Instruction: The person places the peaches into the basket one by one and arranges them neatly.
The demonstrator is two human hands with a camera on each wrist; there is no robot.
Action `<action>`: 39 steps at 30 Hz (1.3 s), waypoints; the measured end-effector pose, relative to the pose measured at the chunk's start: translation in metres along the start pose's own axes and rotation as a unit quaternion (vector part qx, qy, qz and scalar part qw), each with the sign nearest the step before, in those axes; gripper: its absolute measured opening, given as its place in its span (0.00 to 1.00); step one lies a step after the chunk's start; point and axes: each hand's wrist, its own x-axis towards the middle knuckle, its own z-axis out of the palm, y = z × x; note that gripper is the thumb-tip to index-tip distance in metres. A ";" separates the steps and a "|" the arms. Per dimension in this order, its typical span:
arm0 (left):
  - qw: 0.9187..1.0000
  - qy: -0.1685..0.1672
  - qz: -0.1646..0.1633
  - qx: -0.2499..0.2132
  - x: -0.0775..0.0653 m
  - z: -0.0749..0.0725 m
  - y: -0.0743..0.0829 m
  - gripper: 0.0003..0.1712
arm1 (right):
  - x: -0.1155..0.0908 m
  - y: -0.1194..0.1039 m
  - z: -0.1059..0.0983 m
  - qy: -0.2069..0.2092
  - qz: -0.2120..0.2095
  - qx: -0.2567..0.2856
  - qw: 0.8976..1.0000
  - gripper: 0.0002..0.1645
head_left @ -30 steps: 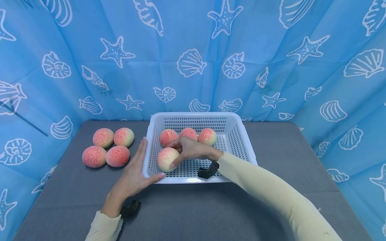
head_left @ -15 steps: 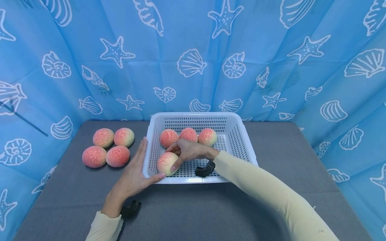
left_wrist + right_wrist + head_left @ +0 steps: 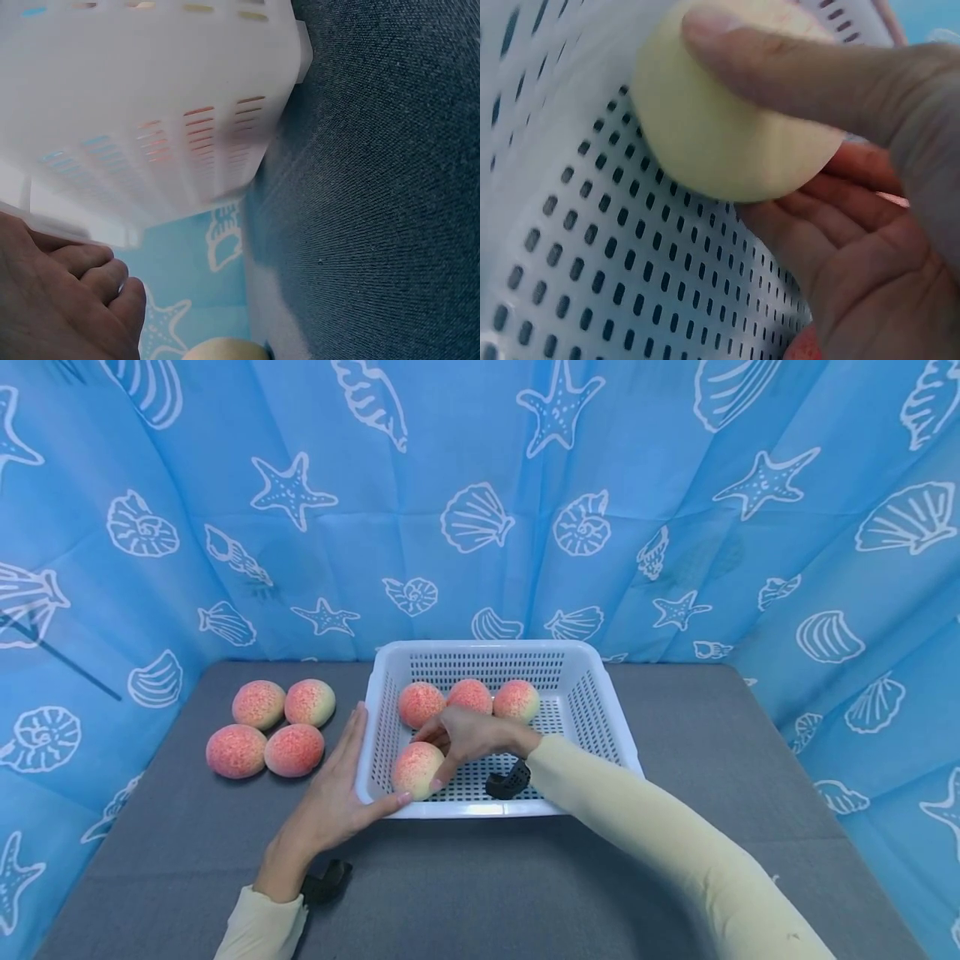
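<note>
My right hand point(image 3: 468, 733) grips a pink and cream peach point(image 3: 414, 770) inside the white basket point(image 3: 487, 810), low in its front left corner. In the right wrist view the thumb point(image 3: 780, 64) lies across the peach's pale side, with the other fingers beneath and behind it. Along the basket's left rim lies my left hand point(image 3: 330, 802), its fingers straight and its thumb on the front rim. The left wrist view has that hand against the outside of the basket wall. Behind the gripped peach, several others point(image 3: 421, 704) stand in a row at the basket's back.
On the grey cloth left of the basket, several more peaches point(image 3: 294, 750) sit in a close group. A blue curtain point(image 3: 480, 510) with white shells and starfish hangs behind and beside the table point(image 3: 480, 885). Each wrist bears a black camera point(image 3: 326, 882).
The right hand has lowered the peach slightly toward the basket's front left corner. The left hand and the other peaches look unmoved.
</note>
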 end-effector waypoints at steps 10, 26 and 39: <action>1.000 0.003 0.004 0.000 0.001 0.001 -0.002 0.75 | 0.006 -0.001 0.003 -0.034 -0.027 -0.002 0.999 0.43; 1.000 0.008 0.015 -0.007 0.000 0.000 -0.002 0.74 | -0.010 -0.013 -0.006 -0.003 -0.007 0.037 0.999 0.53; 1.000 0.007 0.013 0.004 0.000 0.000 -0.002 0.75 | -0.078 -0.029 -0.035 0.116 -0.066 0.067 0.989 0.51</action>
